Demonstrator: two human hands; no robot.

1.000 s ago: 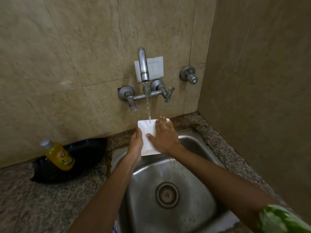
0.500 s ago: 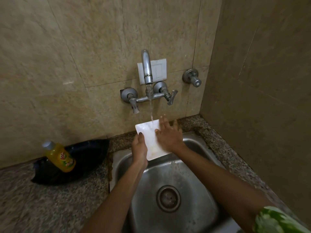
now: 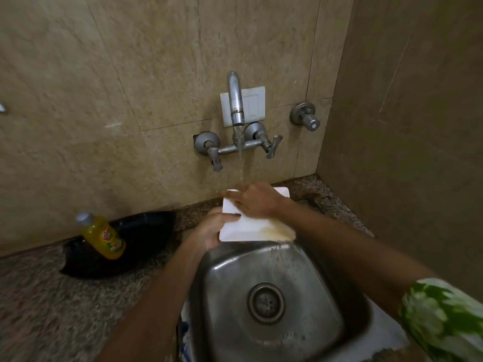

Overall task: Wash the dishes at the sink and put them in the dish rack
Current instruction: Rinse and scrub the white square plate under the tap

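Note:
A white rectangular plate (image 3: 249, 229) is held flat over the back rim of the steel sink (image 3: 308, 273), under the running tap (image 3: 236, 100). My left hand (image 3: 213, 229) grips its left edge, thumb on top. My right hand (image 3: 257, 199) lies flat on the plate's upper face, fingers spread toward the far left corner. Brownish water pools at the plate's near right corner and spills into the sink. No dish rack is in view.
A yellow dish-soap bottle (image 3: 103, 236) leans on a black tray (image 3: 146, 236) on the granite counter (image 3: 52, 309) at left. Tiled walls close off the back and right. A round valve (image 3: 304, 117) sticks out right of the tap.
The plate has turned from tilted upright to lying flatter and wider across the sink's back. My right hand slid toward its far left corner, and dirty water now runs off the right corner.

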